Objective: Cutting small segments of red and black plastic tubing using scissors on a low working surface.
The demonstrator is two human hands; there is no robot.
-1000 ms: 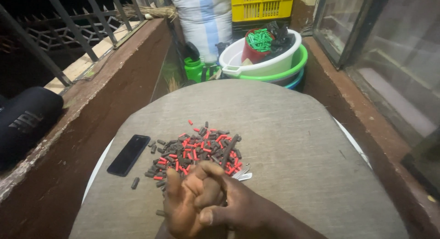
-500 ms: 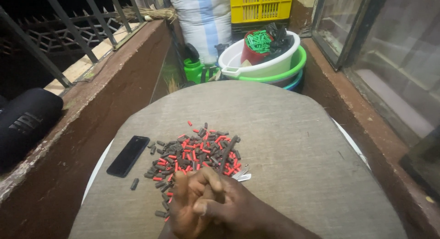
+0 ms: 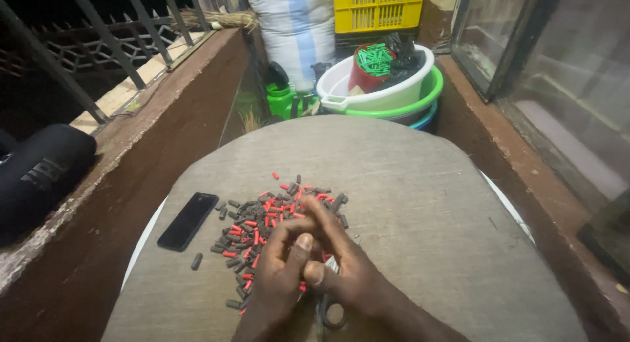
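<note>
Two hands, left hand (image 3: 279, 276) and right hand (image 3: 348, 270), meet fingers pinched together over a heap of red and black pieces (image 3: 269, 221) on the round desk (image 3: 420, 191); whether they grip one, cannot tell. Black phone (image 3: 188, 221) lies just left.

A black phone (image 3: 187, 221) lies left; stacked basins (image 3: 387, 96) and a yellow crate (image 3: 377, 7) stand beyond.
</note>
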